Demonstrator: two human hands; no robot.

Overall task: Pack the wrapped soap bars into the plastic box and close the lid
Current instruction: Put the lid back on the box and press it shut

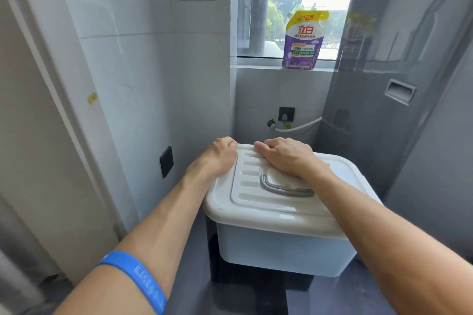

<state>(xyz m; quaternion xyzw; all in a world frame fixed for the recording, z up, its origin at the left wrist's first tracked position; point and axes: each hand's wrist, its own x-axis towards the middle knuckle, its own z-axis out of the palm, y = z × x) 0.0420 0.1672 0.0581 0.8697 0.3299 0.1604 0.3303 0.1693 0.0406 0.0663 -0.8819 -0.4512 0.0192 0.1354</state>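
A white plastic box (pixel 281 245) stands on a dark stool, with its ribbed white lid (pixel 258 194) lying flat on top. My left hand (pixel 220 158) rests on the lid's far left corner, fingers curled over the far edge. My right hand (pixel 286 158) lies palm down on the far part of the lid, fingers bent at the far rim, partly covering the grey handle (pixel 279 188). No soap bars are visible; the box's inside is hidden by the lid and its cloudy walls.
A grey washing machine (pixel 399 100) stands close on the right. A purple detergent pouch (pixel 303 41) stands on the window sill behind. Tiled walls close in at the left and back, with a socket and white hose (pixel 299 126) low on the back wall.
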